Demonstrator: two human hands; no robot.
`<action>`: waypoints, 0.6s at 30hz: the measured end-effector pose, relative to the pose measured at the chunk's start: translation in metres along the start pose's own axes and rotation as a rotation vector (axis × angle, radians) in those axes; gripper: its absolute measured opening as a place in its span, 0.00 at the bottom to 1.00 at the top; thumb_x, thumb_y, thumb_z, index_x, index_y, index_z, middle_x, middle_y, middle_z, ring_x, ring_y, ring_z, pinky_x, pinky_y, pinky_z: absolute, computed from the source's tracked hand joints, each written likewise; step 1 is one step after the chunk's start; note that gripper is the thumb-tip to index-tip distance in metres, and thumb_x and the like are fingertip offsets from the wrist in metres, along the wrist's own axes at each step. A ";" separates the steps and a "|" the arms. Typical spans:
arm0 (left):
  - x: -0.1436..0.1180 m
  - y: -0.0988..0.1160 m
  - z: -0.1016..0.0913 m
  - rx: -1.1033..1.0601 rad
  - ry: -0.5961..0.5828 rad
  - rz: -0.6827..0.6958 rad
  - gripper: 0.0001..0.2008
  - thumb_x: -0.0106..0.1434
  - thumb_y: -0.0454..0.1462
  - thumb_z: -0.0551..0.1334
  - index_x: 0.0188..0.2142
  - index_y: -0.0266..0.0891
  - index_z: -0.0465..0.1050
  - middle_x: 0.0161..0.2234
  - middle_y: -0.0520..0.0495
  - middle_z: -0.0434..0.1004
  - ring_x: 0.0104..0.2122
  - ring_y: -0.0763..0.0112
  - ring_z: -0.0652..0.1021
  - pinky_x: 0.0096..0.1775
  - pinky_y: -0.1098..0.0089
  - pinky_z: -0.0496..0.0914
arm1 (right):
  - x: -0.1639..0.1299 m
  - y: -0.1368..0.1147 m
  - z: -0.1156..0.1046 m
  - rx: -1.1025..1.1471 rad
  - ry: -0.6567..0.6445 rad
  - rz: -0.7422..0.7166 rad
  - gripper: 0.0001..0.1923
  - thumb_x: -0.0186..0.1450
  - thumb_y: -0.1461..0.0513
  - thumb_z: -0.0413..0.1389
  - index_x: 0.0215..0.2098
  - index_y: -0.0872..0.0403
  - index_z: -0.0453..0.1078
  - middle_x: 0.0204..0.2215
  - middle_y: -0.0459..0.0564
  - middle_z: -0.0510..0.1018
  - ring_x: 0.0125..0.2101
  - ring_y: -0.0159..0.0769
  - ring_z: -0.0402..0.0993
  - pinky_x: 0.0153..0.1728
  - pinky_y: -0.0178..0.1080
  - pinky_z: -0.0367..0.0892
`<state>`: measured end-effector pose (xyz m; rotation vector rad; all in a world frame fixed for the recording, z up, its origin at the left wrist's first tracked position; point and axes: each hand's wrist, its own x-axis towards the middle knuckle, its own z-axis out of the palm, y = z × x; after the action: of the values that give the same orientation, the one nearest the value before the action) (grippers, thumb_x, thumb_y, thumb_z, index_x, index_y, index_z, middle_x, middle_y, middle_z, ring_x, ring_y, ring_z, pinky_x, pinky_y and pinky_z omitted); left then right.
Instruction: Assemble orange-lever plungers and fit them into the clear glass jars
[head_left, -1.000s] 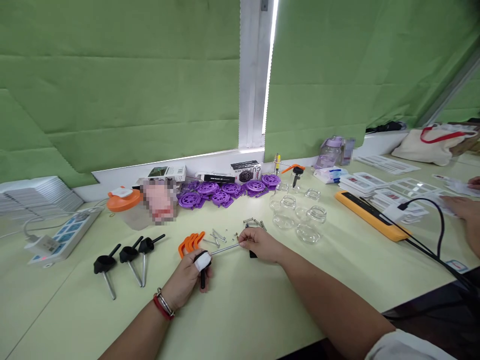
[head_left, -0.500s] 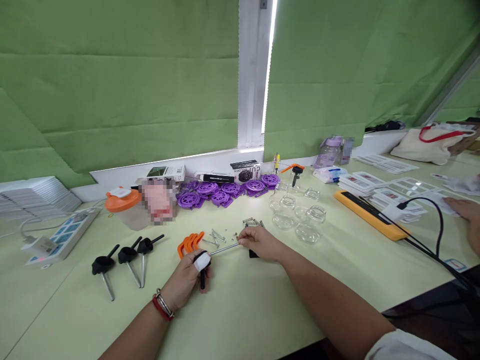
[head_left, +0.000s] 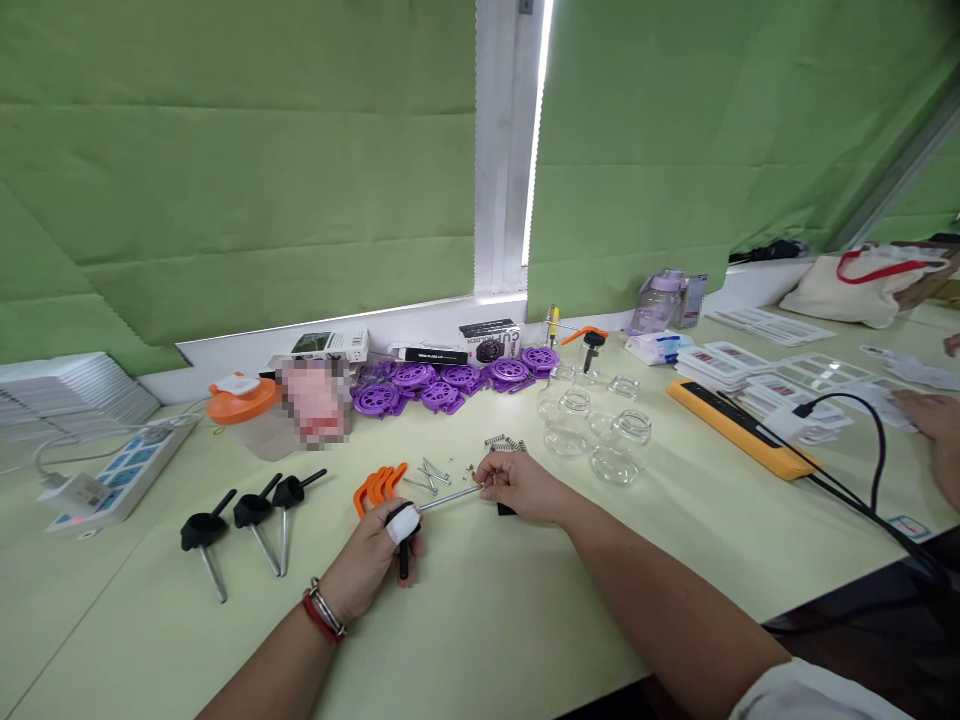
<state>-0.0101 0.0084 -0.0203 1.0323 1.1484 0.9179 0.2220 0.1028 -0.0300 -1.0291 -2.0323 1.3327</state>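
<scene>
left hand (head_left: 373, 565) fingers grip black knob; right hand (head_left: 517, 487) fingers pinch rod (head_left: 448, 497) tip.

We cannot tell what the right hand (head_left: 521, 487) pinches at the end of the metal rod (head_left: 448, 497); it is too small. The left hand (head_left: 373, 562) covers most of the black handle (head_left: 404, 560). A pink object (head_left: 313, 402) is blurred out. The co-worker's hand (head_left: 934, 420) is cut off by the right edge.
</scene>
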 end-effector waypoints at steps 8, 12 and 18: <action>0.000 0.002 0.001 0.007 0.000 0.005 0.11 0.59 0.45 0.58 0.31 0.39 0.65 0.22 0.49 0.70 0.15 0.74 0.67 0.18 0.71 0.61 | 0.000 0.000 0.000 -0.047 -0.015 -0.025 0.05 0.60 0.60 0.54 0.31 0.53 0.69 0.23 0.43 0.67 0.24 0.29 0.59 0.27 0.33 0.57; 0.000 0.001 0.000 0.008 -0.004 0.007 0.12 0.59 0.45 0.58 0.31 0.39 0.66 0.23 0.48 0.71 0.15 0.74 0.67 0.19 0.71 0.62 | -0.001 -0.001 0.000 -0.079 -0.027 -0.031 0.06 0.61 0.60 0.52 0.30 0.53 0.69 0.25 0.44 0.68 0.24 0.29 0.59 0.28 0.34 0.58; 0.001 -0.001 -0.001 0.001 -0.009 0.015 0.12 0.60 0.46 0.58 0.31 0.39 0.65 0.22 0.50 0.70 0.15 0.74 0.67 0.18 0.70 0.62 | -0.001 -0.002 -0.002 -0.117 -0.049 -0.032 0.09 0.62 0.58 0.51 0.29 0.54 0.69 0.24 0.44 0.67 0.24 0.29 0.58 0.28 0.34 0.57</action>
<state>-0.0106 0.0091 -0.0216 1.0469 1.1350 0.9238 0.2234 0.1024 -0.0273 -1.0182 -2.1767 1.2468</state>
